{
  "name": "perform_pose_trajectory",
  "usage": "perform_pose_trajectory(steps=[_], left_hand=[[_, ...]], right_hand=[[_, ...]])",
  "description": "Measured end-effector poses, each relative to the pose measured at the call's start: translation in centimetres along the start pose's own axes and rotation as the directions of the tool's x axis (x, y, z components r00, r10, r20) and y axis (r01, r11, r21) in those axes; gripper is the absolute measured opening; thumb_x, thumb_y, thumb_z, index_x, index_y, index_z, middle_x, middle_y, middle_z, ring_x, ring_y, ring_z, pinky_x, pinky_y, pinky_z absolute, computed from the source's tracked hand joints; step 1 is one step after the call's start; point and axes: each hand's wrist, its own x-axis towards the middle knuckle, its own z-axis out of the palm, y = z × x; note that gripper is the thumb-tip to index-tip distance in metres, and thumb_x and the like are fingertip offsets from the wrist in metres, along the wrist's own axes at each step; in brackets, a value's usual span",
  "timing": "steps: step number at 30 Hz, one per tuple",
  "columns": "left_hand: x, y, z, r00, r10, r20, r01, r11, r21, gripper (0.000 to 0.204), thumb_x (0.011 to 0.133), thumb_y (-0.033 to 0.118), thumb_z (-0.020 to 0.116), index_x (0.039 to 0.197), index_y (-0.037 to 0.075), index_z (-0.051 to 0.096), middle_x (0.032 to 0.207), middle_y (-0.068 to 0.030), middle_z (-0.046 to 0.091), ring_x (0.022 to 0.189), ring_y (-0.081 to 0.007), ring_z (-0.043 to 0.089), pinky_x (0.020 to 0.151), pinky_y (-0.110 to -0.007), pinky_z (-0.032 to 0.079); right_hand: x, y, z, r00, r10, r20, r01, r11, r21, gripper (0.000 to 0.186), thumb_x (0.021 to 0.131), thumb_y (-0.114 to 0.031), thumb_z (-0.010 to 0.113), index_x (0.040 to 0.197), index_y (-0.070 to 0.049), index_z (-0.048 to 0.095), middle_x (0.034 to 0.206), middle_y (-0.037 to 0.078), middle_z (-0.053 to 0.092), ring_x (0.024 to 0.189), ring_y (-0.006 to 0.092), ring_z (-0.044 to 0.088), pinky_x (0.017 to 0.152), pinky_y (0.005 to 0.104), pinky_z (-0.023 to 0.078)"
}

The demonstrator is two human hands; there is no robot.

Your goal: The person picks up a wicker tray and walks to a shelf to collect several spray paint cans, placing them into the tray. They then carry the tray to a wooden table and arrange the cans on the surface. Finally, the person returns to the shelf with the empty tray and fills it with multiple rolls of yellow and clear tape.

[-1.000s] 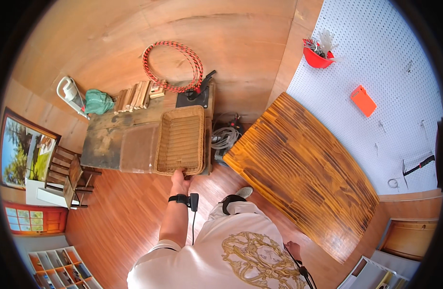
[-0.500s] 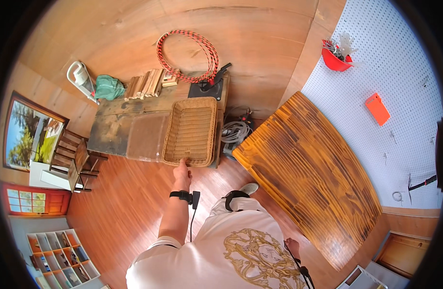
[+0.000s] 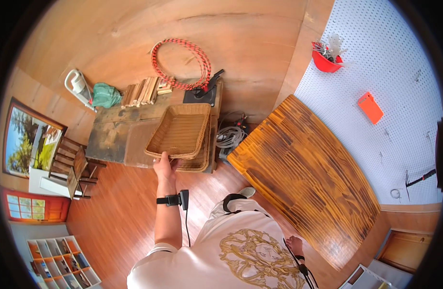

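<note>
My left hand (image 3: 165, 165) grips the near rim of a shallow rectangular wicker basket (image 3: 179, 129), its fingers closed on the edge. This basket is raised and tilted above a second wicker basket (image 3: 195, 164), which lies on the dark wooden table (image 3: 106, 132). Only the lower basket's near and right edges show. My right hand (image 3: 294, 243) hangs low beside my shirt, close to the brown striped wooden table (image 3: 313, 178). A black cable crosses near it, and its small, partly covered fingers do not show clearly.
Behind the baskets lie a red-black rope coil (image 3: 156, 62), wooden sticks (image 3: 140, 91) and a green bag (image 3: 106, 95). Coiled clear hose (image 3: 229, 137) sits between the two tables. A chair (image 3: 77, 166) stands at left. A red bin (image 3: 326, 61) hangs on the pegboard (image 3: 399, 96).
My left hand has lifted the upper basket and moved it left, uncovering a second basket beneath. The view has shifted slightly. My right hand stays low at my side.
</note>
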Motion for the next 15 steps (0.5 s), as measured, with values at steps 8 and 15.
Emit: perform_pose_trajectory(steps=[8,15], left_hand=[[-4.8,3.3,9.0,0.962,0.127,0.242,-0.143,0.989,0.048,0.021,0.106,0.016,0.065,0.122,0.002,0.066,0.112,-0.0079,0.075,0.094,-0.0196,0.076,0.079,-0.04,0.069],[-8.6,-1.2,20.1,0.824,-0.092,0.56,-0.023,0.981,0.195,0.011,0.103,0.015,0.071,0.103,0.008,0.063,0.095,-0.0026,0.069,0.079,-0.0132,0.068,0.064,-0.031,0.057]], right_hand=[[-2.9,-2.4,3.4,0.986,0.094,-0.14,-0.071,0.984,0.162,0.017,0.102,-0.019,0.059,0.098,-0.004,0.063,0.081,0.012,0.069,0.065,0.0228,0.067,0.055,0.0347,0.05],[-5.0,3.5,4.0,0.954,0.133,-0.267,-0.011,0.91,0.414,0.019,0.101,-0.018,0.061,0.104,0.0,0.065,0.084,0.014,0.072,0.065,0.0221,0.068,0.054,0.0357,0.054]])
